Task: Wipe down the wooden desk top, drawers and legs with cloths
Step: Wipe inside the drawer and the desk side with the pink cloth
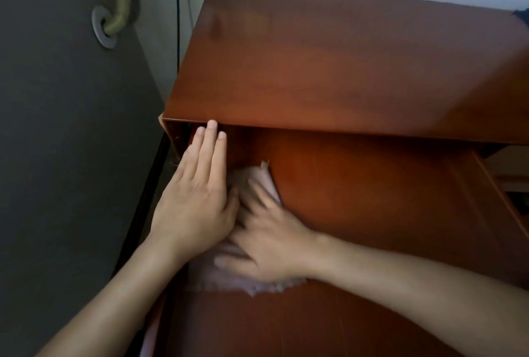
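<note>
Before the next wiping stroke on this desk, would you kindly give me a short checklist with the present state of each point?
1. Pale pink cloth under the right hand, on the reddish-brown wooden surface: ok.
2. Right hand's grip on the cloth: cannot tell, blurred.
3. Left hand laid flat with straight fingers, tips at the front edge of the reddish-brown wooden desk top: ok.
4. Left hand out of the cloth's path: not ok, the hands touch.
5. Wood to the right of the cloth free of things: ok.
</note>
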The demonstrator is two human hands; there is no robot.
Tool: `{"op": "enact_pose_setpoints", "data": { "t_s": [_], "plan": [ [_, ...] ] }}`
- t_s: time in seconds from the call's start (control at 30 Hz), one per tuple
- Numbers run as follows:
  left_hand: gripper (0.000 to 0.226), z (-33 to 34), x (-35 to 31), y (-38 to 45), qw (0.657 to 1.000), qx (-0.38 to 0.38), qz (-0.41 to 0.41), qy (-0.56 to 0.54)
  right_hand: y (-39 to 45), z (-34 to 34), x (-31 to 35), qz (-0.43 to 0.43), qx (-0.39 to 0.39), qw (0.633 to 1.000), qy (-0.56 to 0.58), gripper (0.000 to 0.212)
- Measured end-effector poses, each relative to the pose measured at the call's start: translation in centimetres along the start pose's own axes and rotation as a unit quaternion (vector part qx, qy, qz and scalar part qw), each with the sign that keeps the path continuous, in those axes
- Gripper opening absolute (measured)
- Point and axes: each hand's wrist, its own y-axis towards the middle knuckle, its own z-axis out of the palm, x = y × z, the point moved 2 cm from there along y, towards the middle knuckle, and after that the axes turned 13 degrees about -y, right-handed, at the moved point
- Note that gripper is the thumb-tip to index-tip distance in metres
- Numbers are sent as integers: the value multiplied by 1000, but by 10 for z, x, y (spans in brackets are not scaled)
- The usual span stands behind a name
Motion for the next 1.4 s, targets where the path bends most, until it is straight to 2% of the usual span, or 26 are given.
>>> {"op": "enact_pose_setpoints", "data": {
  "t_s": [0.07, 0.1, 0.27, 0.33, 0.43, 0.53, 0.6, 0.63, 0.7, 0.8, 0.87, 0.93, 1.0, 1.07, 1.13, 1.2, 1.23, 1.3, 1.4],
  "plan": [
    [84, 0, -1, -3, 1000, 8, -1, 2, -12, -2, -7, -42, 16, 999, -3, 63],
    [84, 1, -1, -4, 1000, 14, -2, 6, -9, 1, -19, -26, 22, 999, -14, 66],
    [80, -3, -5, -5, 998, 12, -25, -53, 52, 16, -86, 178, 71, 981, -20, 88],
    [75, -9, -7, -2, 993, -5, -38, -108, 77, 18, -80, 194, 65, 979, -18, 95],
    [63, -24, -4, 8, 984, -68, -43, -161, 84, 13, -31, 118, 66, 989, -60, 96],
    [59, -35, 6, 27, 989, -119, 46, -69, 39, 2, 3, 38, 8, 998, -45, 78],
    [61, -35, 16, 44, 992, -112, 60, -28, 11, 1, -12, -30, -7, 999, -34, 72],
    [62, -32, 21, 49, 993, -100, 52, -23, 3, 5, -27, -30, 1, 999, -33, 73],
    [66, -20, 26, 50, 996, -82, 40, -18, 7, 16, -62, 52, 37, 997, -33, 76],
    [68, -9, 27, 47, 996, -83, 30, -22, 39, 21, -99, 212, 68, 974, -30, 81],
    [67, -9, 27, 47, 995, -91, 33, -17, 62, 19, -95, 253, 57, 966, -19, 85],
    [67, -9, 27, 47, 995, -95, 34, -11, 76, 14, -60, 208, 39, 977, -10, 88],
    [67, -8, 27, 45, 995, -92, 36, -11, 63, 4, -7, 121, 7, 992, -27, 79],
    [67, -7, 28, 45, 995, -93, 36, -15, 32, -5, 27, 51, 11, 998, -41, 73],
    [69, -6, 28, 45, 995, -96, 35, -11, 1, -9, 23, -35, 12, 999, -34, 76],
    [71, -3, 28, 45, 995, -97, 36, 0, -16, -1, -5, -59, 28, 997, -37, 80],
    [73, -2, 28, 46, 994, -97, 38, 7, -17, 4, -21, -33, 42, 998, -39, 80],
    [75, -2, 28, 45, 994, -99, 38, 20, -2, 12, -53, 77, 54, 995, -43, 81],
    [75, -2, 27, 46, 993, -105, 38, 32, 40, 17, -59, 197, 52, 979, -19, 86]
  ]
}}
